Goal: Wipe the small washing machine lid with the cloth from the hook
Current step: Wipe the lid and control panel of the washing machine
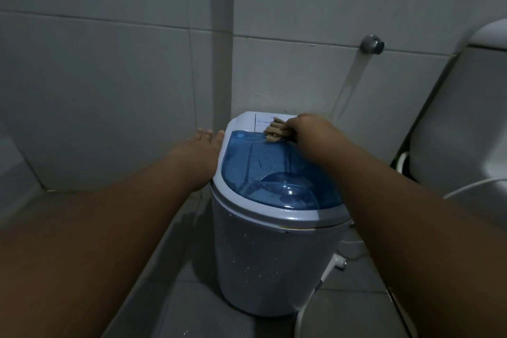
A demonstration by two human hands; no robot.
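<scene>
We bunch the tan cloth (273, 132) in our right hand (307, 129), fingers curled around it, pressing it onto the far edge of the blue lid (274, 173). Our left hand (200, 151) lies flat-fingered against the washing machine (260, 255) side, likely steadying it.

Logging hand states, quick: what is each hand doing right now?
Left hand: open, fingers straight, at the left side of the washing machine.
Right hand: closed on the cloth at the far end of the lid.
</scene>
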